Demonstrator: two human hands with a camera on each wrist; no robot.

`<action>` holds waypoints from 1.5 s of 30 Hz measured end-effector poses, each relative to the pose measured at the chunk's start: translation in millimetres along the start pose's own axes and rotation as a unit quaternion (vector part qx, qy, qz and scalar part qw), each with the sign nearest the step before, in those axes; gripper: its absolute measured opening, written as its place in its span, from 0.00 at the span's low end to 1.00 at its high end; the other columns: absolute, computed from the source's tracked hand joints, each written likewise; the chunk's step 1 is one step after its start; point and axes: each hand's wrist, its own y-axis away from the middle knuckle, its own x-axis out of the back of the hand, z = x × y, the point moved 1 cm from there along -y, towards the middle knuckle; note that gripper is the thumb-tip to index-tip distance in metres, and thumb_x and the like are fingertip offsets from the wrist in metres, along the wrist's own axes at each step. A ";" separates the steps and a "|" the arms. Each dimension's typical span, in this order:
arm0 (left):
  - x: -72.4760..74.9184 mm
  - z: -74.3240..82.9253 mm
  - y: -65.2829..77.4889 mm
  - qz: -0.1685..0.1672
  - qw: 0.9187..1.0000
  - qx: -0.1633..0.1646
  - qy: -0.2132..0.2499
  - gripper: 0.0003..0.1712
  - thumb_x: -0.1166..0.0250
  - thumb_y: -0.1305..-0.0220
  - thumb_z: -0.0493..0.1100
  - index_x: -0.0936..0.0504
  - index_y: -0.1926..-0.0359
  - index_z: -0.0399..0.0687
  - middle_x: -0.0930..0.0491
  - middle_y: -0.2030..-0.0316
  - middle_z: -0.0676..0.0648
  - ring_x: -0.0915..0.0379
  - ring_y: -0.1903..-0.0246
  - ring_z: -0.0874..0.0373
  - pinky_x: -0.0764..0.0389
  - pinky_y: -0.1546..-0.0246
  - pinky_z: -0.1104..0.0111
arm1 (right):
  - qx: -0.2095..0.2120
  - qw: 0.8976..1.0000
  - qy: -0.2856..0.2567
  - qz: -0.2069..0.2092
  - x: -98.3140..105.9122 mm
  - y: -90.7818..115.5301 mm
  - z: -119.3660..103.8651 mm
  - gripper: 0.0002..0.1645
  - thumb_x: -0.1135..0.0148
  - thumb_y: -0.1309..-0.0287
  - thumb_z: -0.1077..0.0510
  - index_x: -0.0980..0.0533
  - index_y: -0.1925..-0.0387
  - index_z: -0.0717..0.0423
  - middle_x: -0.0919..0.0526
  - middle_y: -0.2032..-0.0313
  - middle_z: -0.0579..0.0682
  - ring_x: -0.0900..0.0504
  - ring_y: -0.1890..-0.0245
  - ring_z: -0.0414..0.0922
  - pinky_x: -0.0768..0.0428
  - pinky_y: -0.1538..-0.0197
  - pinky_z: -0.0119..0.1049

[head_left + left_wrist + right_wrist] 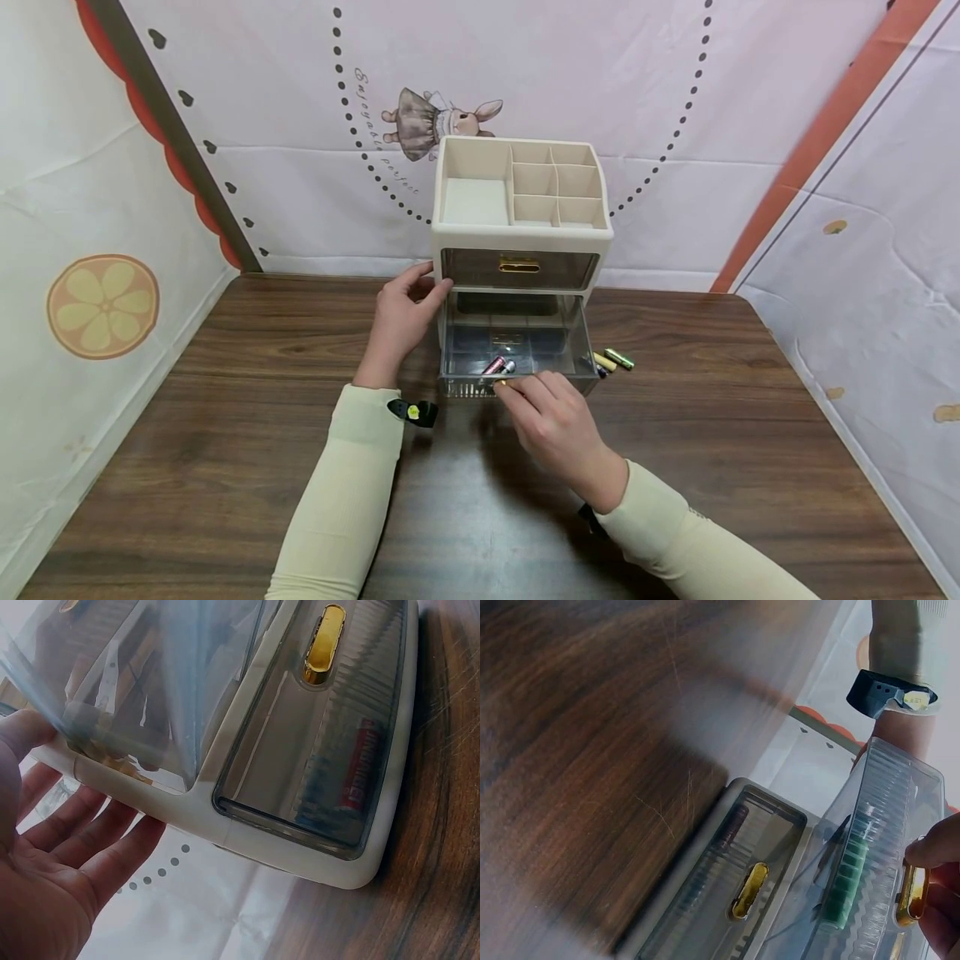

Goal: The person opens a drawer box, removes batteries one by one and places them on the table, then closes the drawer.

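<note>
A cream desktop organizer (522, 239) stands on the table. Its clear middle drawer (465, 364) is pulled out, with small pink-and-silver batteries (493, 365) lying inside near the front. My right hand (557, 425) pinches that drawer's gold handle (913, 892) between thumb and fingers. In the right wrist view, a green ridged thing (845, 881) shows through the drawer's clear wall. My left hand (405, 321) rests against the organizer's left side, its fairly straight fingers (124, 855) along the side and the thumb at the front edge. It holds nothing loose.
Several batteries (618, 359) lie on the table right of the drawer. The top drawer (520, 268) is closed, as is the bottom drawer (315, 772), where a red-labelled thing (360, 765) shows. Compartments (557, 179) divide the organizer's top. A patterned cloth (300, 192) hangs behind.
</note>
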 end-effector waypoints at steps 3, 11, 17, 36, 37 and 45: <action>-0.1 -0.7 -0.1 0.000 1.000 0.000 -0.001 0.32 0.38 0.37 0.64 0.25 0.36 0.56 0.18 0.51 0.43 0.21 0.51 0.50 0.21 0.49 0.53 | 0.001 1.000 -0.004 -0.006 1.2 0.0 0.5 0.13 0.47 0.37 0.66 0.16 0.64 0.59 0.19 0.70 0.48 0.24 0.74 0.45 0.25 0.69 0.37; 0.0 -0.5 0.1 0.000 1.000 -0.001 -0.002 0.33 0.38 0.37 0.63 0.26 0.36 0.55 0.18 0.51 0.42 0.21 0.50 0.50 0.21 0.48 0.53 | 0.002 0.999 -0.027 -0.020 7.2 -4.3 2.5 0.09 0.43 0.41 0.66 0.17 0.67 0.59 0.18 0.70 0.48 0.22 0.72 0.45 0.24 0.68 0.37; -0.5 0.3 -0.3 0.001 1.000 -0.005 0.000 0.32 0.38 0.37 0.63 0.25 0.36 0.55 0.18 0.52 0.42 0.21 0.51 0.50 0.21 0.49 0.54 | 0.013 0.999 -0.043 -0.024 11.6 -7.3 3.3 0.10 0.45 0.40 0.66 0.17 0.69 0.58 0.19 0.72 0.48 0.22 0.72 0.44 0.23 0.66 0.37; -0.5 -0.7 -0.2 0.001 1.000 -0.002 0.001 0.32 0.38 0.36 0.62 0.25 0.36 0.54 0.18 0.53 0.42 0.22 0.51 0.50 0.21 0.48 0.55 | -0.007 0.982 -0.144 -0.118 35.1 -49.4 19.8 0.11 0.29 0.51 0.68 0.16 0.63 0.57 0.16 0.63 0.47 0.17 0.60 0.42 0.18 0.56 0.33; -0.6 -0.8 -0.4 0.001 1.000 -0.003 0.001 0.32 0.38 0.37 0.62 0.25 0.36 0.54 0.18 0.53 0.42 0.22 0.51 0.50 0.21 0.48 0.55 | -0.014 0.980 -0.151 -0.126 35.1 -51.9 21.3 0.11 0.29 0.50 0.68 0.16 0.62 0.57 0.16 0.62 0.47 0.17 0.59 0.42 0.18 0.56 0.33; -1.0 -1.1 -1.1 0.004 1.000 -0.008 0.002 0.32 0.38 0.37 0.63 0.25 0.37 0.54 0.18 0.54 0.43 0.21 0.52 0.51 0.21 0.49 0.55 | -0.095 0.950 -0.205 -0.214 30.0 -67.8 38.7 0.11 0.32 0.45 0.65 0.16 0.58 0.55 0.14 0.58 0.47 0.16 0.56 0.42 0.18 0.54 0.38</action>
